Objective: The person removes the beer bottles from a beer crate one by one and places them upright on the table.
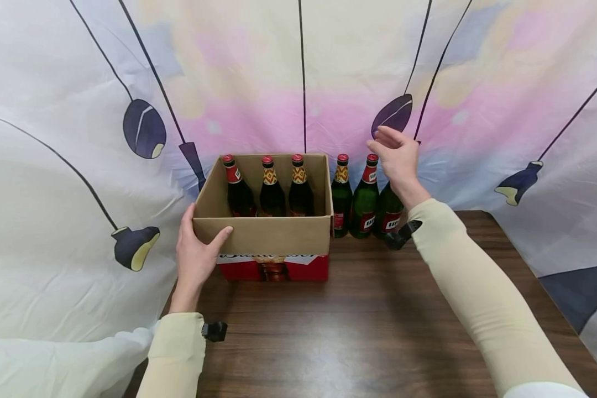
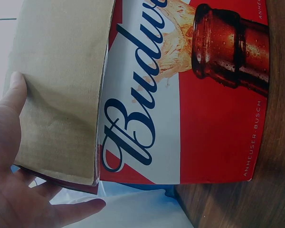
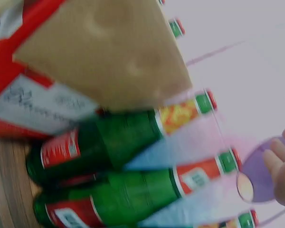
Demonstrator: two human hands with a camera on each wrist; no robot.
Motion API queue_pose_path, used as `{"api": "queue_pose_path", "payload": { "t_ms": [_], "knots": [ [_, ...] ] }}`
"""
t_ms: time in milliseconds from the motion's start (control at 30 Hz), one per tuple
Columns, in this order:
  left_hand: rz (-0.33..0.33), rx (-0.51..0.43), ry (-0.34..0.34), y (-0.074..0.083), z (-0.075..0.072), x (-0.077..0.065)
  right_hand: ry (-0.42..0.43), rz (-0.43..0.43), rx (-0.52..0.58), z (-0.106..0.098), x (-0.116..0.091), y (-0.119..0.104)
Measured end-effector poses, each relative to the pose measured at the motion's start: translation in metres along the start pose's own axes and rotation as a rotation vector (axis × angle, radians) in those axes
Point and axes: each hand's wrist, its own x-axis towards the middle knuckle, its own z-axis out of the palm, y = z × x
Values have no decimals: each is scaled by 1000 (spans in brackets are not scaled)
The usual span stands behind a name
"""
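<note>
A red and white Budweiser cardboard box (image 1: 273, 270) stands on the table with its top flaps up. Inside it, three green beer bottles show: a red-necked bottle (image 1: 239, 190) and two with gold-patterned necks, their lower parts hidden. My left hand (image 1: 195, 257) grips the box's front left corner, thumb on the brown front flap (image 2: 61, 90), fingers round the side. To the right of the box stand three more upright bottles: a gold-necked bottle (image 1: 342, 196), a red-necked bottle (image 1: 365, 196) and a bottle (image 1: 391, 213) partly behind my right wrist. My right hand (image 1: 397, 157) hovers empty above them, fingers loosely bent.
The dark wooden table (image 1: 298, 331) extends in front of the box and to its right. Directly behind the box and bottles hangs a patterned cloth (image 1: 258, 72), which also runs down the left side. Black wrist cameras are strapped to both forearms.
</note>
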Motion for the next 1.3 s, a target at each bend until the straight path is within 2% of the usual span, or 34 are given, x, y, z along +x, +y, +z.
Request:
{"api": "queue_pose_path", "payload": {
  "t_ms": [167, 400, 600, 700, 900, 1067, 1300],
  "knots": [
    [-6, -1, 0, 1, 2, 0, -94, 26, 49, 32, -7, 4],
    [2, -4, -8, 3, 7, 0, -157, 191, 157, 74, -21, 6],
    [5, -9, -3, 1, 7, 1, -200, 220, 68, 105, -29, 5],
    [5, -13, 4, 0, 6, 2, -187, 237, 16, 114, -30, 3],
    [0, -11, 5, -2, 5, 3, -214, 282, 7, 130, -32, 6],
    [-5, -6, -8, -2, 5, 1, -289, 350, -48, 136, -34, 14],
    [-8, -22, 2, -1, 4, 0, -441, 440, -133, 140, -32, 15]
  ]
}}
